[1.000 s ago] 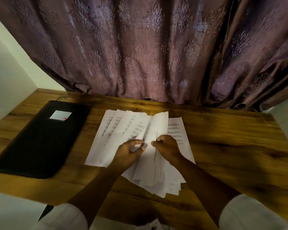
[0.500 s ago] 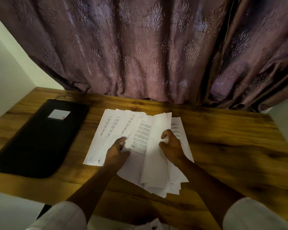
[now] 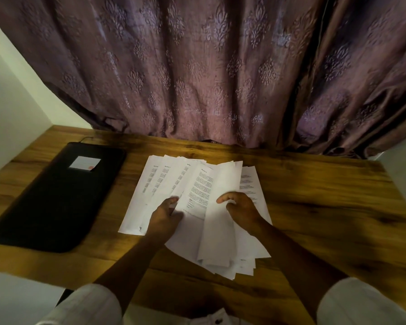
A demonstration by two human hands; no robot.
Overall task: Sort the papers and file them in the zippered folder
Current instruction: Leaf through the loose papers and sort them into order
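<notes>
Fingers (image 3: 172, 200) of the left hand (image 3: 165, 215) are curled at the edge of the fanned papers (image 3: 150, 184), thumb on top, so that side of the fan is pinched. Those of the right hand (image 3: 240, 208) are clenched on a blank-sided sheet (image 3: 223, 221) that is raised off the stack. Just how many leaves are caught in either grip cannot be told.

The papers are spread on the counter (image 3: 326, 207), fanned from ten o'clock to one o'clock, with their lower ends splayed toward five o'clock. The zippered folder (image 3: 56, 195) is laid flat and closed at nine o'clock of them, well apart, its label (image 3: 85, 163) at its far end.

The step in hand is judged to be sorting: one leaf is being parted from the rest so that the printed sheet (image 3: 201, 186) under it can be read. It is best done if only a single leaf is taken. The pinch should be kept light and near the edge, and the fan should be pressed down from the eight o'clock side so that nothing is dragged along. Headings should be left uncovered at twelve o'clock. The loose ends at five o'clock overhang unevenly and could be creased or slid off, so they should be squared before anything is carried to nine o'clock.
</notes>
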